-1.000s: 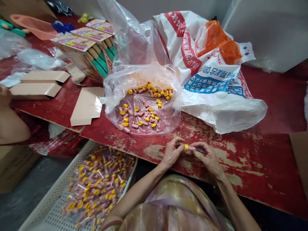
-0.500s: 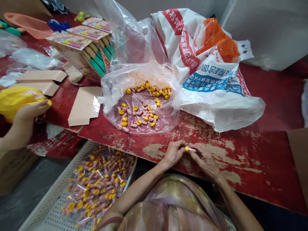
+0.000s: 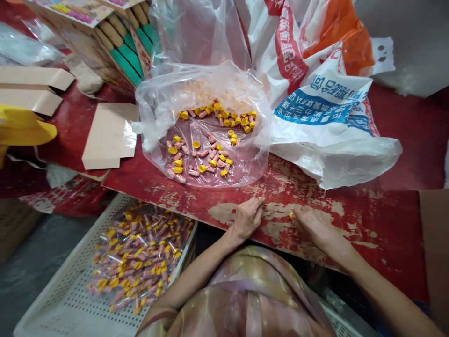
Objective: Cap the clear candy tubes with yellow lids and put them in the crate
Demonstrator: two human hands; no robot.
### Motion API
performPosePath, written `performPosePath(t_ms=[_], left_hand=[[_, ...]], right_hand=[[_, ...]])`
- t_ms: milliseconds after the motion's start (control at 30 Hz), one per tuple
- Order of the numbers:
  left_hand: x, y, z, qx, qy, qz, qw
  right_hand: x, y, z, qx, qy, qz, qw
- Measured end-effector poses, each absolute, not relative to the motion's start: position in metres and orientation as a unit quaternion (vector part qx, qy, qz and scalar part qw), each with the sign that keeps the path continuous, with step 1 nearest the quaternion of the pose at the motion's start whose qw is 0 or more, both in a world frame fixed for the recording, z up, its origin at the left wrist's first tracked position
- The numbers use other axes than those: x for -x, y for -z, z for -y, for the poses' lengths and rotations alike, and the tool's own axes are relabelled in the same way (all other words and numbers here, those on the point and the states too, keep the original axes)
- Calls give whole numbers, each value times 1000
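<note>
My left hand (image 3: 247, 218) is closed just above the table's front edge, thumb and finger pressed together; whatever they hold is too small to make out. To its right and apart from it, my right hand (image 3: 310, 223) is also closed, with a small yellow cap (image 3: 291, 215) showing at its fingertips. The fingers hide whether a tube is joined to that cap. Beyond both hands lies an open clear plastic bag (image 3: 245, 175), in which several pink-patterned little tubes (image 3: 203, 153) with yellow caps are scattered.
A white perforated crate (image 3: 59, 285) below the table at left holds many capped tubes (image 3: 140, 252). A printed white sack (image 3: 315, 117) stands behind on the right. Flat cardboard (image 3: 108, 135), boxes of green-and-tan handles (image 3: 122, 51) and a yellow item (image 3: 24, 126) are at left.
My hands have come apart from the yellow-capped tube they both held; the right moved right with the yellow piece. The view has shifted closer, and the other person's hand at left is out of view.
</note>
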State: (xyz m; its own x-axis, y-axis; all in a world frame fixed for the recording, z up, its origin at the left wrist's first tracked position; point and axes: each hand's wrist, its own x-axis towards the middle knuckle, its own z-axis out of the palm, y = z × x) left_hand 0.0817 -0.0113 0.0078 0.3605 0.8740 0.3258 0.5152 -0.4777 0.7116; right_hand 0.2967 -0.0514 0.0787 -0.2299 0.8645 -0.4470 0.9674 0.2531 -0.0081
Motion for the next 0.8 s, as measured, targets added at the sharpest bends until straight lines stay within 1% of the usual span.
performPosePath(t_ms=[233, 367, 467, 700, 767, 800], left_hand=[[-84, -5, 10, -778, -356, -440, 273], [-83, -8, 8, -774, -362, -434, 287], [-82, -11, 6, -775, -361, -432, 288], [-84, -12, 7, -777, -350, -437, 288], [-84, -11, 7, -772, -357, -438, 291], [-85, -10, 7, -766, -363, -439, 297]], right_hand=[[-285, -97, 38, -549, 167, -763, 299], [-277, -102, 34, -560, 183, -720, 368], [-273, -104, 33, -568, 180, -698, 397], [-267, -98, 32, -568, 139, -714, 386], [-272, -92, 34, -574, 130, -730, 348], [-275, -88, 36, -581, 132, -740, 313]])
